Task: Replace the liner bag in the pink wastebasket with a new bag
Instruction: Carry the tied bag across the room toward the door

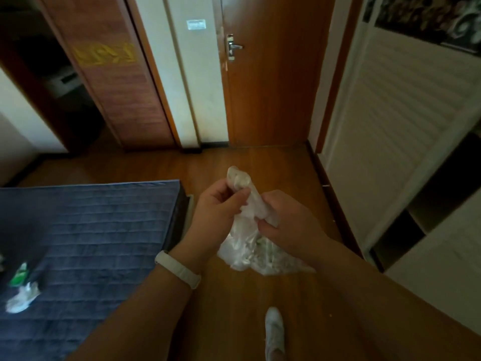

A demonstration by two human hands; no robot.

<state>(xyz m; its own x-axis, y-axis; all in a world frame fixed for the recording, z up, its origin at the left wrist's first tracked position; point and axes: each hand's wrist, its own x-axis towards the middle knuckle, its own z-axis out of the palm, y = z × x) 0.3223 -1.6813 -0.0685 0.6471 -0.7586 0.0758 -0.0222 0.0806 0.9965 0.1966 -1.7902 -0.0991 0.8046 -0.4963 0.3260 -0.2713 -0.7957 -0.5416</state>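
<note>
A translucent white plastic bag (257, 254) with rubbish inside hangs above the wooden floor in the middle of the view. Its gathered neck sticks up between my hands. My left hand (217, 209), with a white band on the wrist, grips the neck from the left. My right hand (289, 222) pinches the twisted plastic from the right, just below the left hand's fingers. The pink wastebasket is not in view.
A bed with a blue quilted cover (86, 230) fills the lower left; a small green-and-white packet (19, 274) and crumpled white plastic (22, 298) lie on it. A closed wooden door (268, 82) stands ahead, a white slatted wardrobe (406, 131) to the right. My white shoe (274, 332) is on the floor.
</note>
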